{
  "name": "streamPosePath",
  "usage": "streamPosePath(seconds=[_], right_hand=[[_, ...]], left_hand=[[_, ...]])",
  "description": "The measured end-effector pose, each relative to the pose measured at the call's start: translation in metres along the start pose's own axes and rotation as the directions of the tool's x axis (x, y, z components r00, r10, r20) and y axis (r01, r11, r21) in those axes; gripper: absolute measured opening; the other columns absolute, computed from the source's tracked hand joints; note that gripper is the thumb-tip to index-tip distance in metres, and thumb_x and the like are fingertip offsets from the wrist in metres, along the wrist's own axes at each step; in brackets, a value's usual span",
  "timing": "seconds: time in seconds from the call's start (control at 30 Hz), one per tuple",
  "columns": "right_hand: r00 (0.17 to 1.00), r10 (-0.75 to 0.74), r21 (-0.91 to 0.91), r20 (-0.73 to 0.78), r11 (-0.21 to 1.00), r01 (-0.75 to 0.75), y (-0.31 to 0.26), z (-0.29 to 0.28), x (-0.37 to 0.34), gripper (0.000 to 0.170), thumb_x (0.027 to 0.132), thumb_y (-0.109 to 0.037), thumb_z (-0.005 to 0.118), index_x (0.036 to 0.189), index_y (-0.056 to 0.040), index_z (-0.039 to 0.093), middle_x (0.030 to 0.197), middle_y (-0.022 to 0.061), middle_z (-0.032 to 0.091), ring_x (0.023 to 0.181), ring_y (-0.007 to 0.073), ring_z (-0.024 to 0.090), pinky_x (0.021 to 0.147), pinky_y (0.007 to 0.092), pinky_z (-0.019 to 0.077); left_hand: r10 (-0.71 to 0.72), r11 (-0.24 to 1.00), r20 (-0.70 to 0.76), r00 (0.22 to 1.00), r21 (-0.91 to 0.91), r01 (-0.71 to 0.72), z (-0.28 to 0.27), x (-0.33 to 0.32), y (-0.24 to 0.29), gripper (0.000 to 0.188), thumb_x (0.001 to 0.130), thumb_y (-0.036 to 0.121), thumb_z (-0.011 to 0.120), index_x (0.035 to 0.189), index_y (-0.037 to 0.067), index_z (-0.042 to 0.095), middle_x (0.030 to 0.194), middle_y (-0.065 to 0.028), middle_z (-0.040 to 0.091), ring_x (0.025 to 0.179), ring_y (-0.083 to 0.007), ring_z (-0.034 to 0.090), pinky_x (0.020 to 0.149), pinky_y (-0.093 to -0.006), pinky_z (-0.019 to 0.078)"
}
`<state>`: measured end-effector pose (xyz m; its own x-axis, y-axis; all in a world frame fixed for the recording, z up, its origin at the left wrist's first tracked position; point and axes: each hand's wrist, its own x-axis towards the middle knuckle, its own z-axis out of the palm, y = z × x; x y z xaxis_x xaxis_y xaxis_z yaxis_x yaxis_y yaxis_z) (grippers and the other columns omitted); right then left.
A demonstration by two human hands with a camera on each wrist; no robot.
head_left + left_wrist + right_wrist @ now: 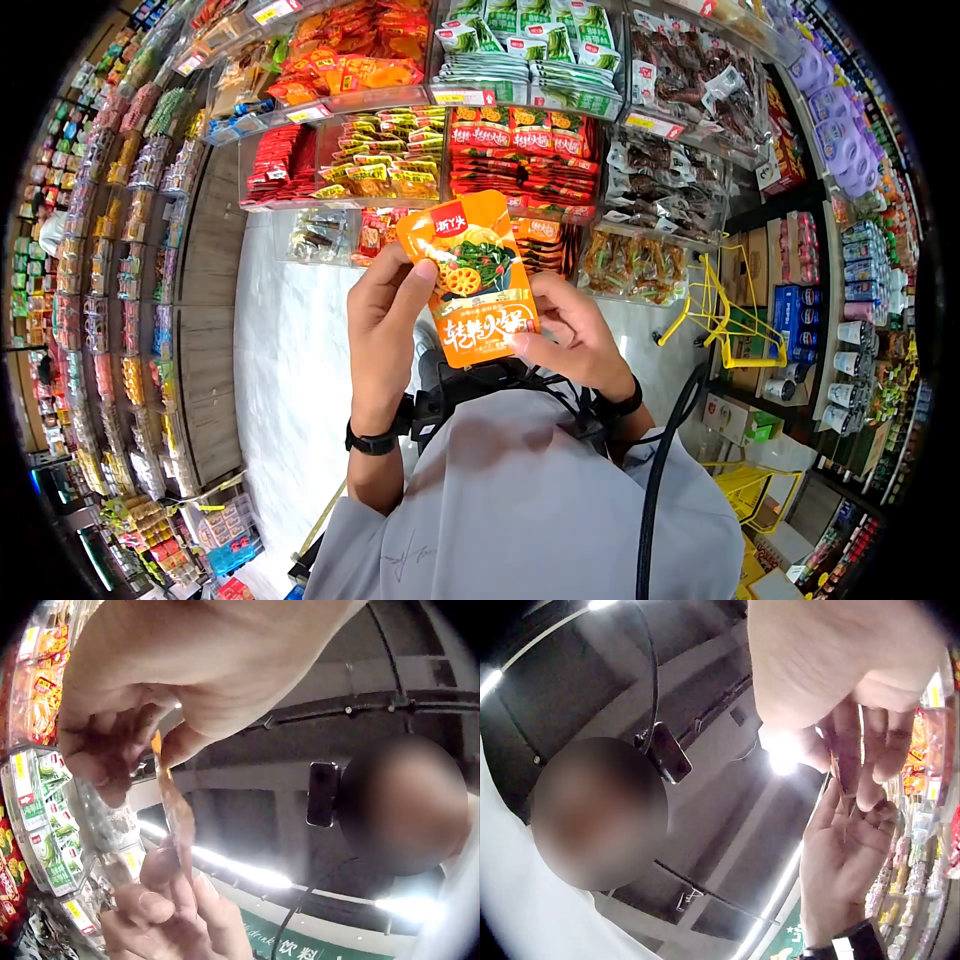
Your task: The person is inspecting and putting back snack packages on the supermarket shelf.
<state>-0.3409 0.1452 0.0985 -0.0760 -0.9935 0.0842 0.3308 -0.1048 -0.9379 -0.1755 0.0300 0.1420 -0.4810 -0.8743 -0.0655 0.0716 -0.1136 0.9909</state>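
Note:
An orange packet with a picture of food and white lettering is held upright, front toward the head camera. The left hand pinches its left edge, thumb on the front and fingers behind. At the lower right corner the right hand grips it with the thumb on the front. Seen edge-on in the left wrist view, the packet spans between the left hand above and the right hand below. The right wrist view shows the right hand and left hand at the thin packet edge.
Clear bins of red packets, green packets and dark packets stand beyond the hands. Shelves of snacks line the left side. Yellow wire racks and drinks shelves are at the right. A black cable hangs beside the body.

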Motion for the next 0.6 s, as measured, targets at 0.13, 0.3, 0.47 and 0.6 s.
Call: streamPosePath(seconds=[0.13,0.3,0.47,0.6], right_hand=[[0.973,-0.159,-0.256,-0.164,0.96,0.114,0.006,0.006,0.005,0.029,0.089,-0.005,0.063,0.116,0.0033,0.055,0.099,0.01,0.063,0.093,0.0146,0.064,0.084,0.03,0.0509],[0.814,-0.578,-0.805,-0.058,0.51,0.304,-0.008,0.013,0.016,0.042,0.075,0.004,0.066,0.117,0.0012,0.059,0.087,0.014,0.059,0.073,0.0287,0.061,0.065,0.0355,0.0512],[0.758,-0.613,-0.838,0.225,0.275,0.471,-0.01,0.017,0.027,0.05,0.067,0.001,0.071,0.116,-0.0006,0.063,0.097,0.0107,0.058,0.075,0.0244,0.061,0.064,0.0343,0.0511],[0.766,-0.559,-0.877,0.317,0.136,0.462,-0.017,0.018,0.025,0.049,0.065,-0.004,0.07,0.113,-0.0013,0.066,0.103,0.0072,0.056,0.073,0.02,0.058,0.064,0.0322,0.0501]], left_hand=[[0.021,0.999,-0.072,0.997,0.044,-0.018,0.002,0.001,-0.005,0.019,0.097,0.01,0.057,0.113,0.001,0.052,0.096,-0.0018,0.058,0.081,-0.0054,0.053,0.067,-0.0198,0.0411],[-0.029,1.0,0.169,0.985,0.002,0.029,-0.009,0.004,-0.005,0.021,0.1,0.018,0.048,0.112,0.001,0.05,0.106,-0.0095,0.058,0.071,-0.0129,0.056,0.062,-0.0257,0.0432],[-0.009,0.975,0.079,0.997,-0.22,0.026,0.017,0.003,-0.004,0.031,0.1,0.014,0.048,0.128,0.0,0.047,0.114,-0.0077,0.057,0.085,-0.0101,0.058,0.067,-0.0246,0.0464],[-0.06,0.974,0.062,0.996,-0.213,0.072,0.007,0.009,-0.007,0.038,0.1,0.013,0.05,0.136,0.003,0.045,0.108,-0.0004,0.058,0.075,0.0004,0.046,0.058,-0.0167,0.0346]])
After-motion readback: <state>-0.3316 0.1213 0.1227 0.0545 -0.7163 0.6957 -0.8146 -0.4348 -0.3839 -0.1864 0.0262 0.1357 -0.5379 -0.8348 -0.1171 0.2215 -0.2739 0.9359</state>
